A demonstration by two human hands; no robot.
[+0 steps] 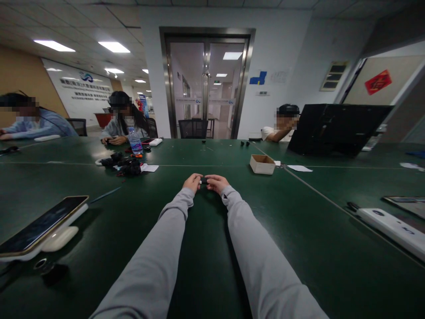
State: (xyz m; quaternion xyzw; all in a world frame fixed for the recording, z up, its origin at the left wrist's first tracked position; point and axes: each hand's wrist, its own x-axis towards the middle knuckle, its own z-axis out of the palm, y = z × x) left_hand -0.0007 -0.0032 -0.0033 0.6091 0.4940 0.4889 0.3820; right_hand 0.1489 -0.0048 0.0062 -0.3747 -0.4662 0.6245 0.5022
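Both arms reach forward over the green table (212, 155), sleeves grey. My left hand (192, 182) and my right hand (217, 183) meet just above or on its surface. Between their fingertips is a small black piece (203, 180) with a shiny metal end on the left side. The left fingers pinch that metal end, while the right fingers grip the black end. The piece is too small for me to tell its exact kind, and the fingers cover part of it.
To the left lie a phone (43, 223) on a white object, a black cylindrical part (49, 270) and a cluster of black parts (124, 164) near a water bottle (135, 142). An open cardboard box (262, 165), a monitor (335, 128) and a power strip (395, 230) are right. Several people sit around.
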